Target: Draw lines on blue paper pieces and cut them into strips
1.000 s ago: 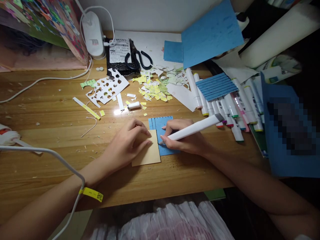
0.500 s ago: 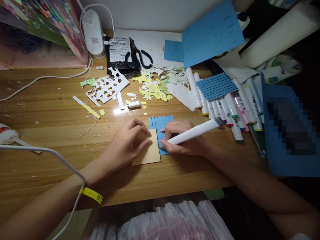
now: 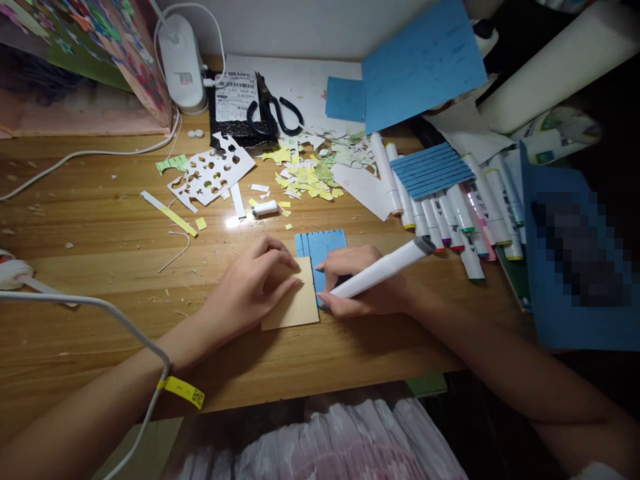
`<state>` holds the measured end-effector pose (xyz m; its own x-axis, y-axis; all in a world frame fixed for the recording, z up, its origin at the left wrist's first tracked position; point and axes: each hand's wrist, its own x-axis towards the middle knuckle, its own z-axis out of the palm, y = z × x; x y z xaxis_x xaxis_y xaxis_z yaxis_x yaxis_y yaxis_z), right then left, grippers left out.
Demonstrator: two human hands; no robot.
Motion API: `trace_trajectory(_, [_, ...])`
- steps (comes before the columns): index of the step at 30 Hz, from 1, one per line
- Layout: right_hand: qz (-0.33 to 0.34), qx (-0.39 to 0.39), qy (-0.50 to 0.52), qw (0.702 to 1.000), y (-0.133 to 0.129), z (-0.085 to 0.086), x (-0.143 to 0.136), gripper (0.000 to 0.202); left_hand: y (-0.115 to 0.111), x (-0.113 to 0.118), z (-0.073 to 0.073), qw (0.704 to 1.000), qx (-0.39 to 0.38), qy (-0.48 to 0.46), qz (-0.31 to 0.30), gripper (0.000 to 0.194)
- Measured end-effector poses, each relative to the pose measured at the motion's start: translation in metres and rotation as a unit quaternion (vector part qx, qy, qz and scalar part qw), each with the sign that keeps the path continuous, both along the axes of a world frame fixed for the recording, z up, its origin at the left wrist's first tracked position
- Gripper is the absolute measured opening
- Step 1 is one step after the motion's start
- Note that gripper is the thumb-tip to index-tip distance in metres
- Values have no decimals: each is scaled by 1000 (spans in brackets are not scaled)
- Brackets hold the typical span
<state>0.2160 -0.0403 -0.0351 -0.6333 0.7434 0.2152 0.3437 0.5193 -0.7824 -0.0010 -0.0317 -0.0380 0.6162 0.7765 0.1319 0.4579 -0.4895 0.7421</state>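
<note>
On the tabletop (image 3: pixel 320 357), the left hand (image 3: pixel 263 277) presses down the tan card (image 3: pixel 300 308), its fingers loosely curled and clasping nothing; steady, even pressure should keep that edge straight. The right hand (image 3: pixel 373 280) has its fingers closed round the white marker (image 3: pixel 385 269), best run lightly along the edge. The blue card (image 3: pixel 327 242), flat and partly beneath the tan card, shows dark lines at left and short ticks along its far edge

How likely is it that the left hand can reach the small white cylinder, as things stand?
Probably yes: the small white cylinder lies just beyond the left hand, and nothing seems to block the way. That hand would have to leave the tan card.
</note>
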Motion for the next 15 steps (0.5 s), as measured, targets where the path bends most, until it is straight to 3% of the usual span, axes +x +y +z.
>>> trace_trajectory(9, [-3,-48,30,998,2,-1,4,26,1,0,0,1000,-8,3,4,12])
trace_trajectory(13, [-152,-91,71,982,10,9,16,15,5,-5,5,999,-33,-34,14,8])
trace_trajectory(15, [-223,-95,65,968,16,13,24,21,8,-9,8,995,-72,-49,48,7])
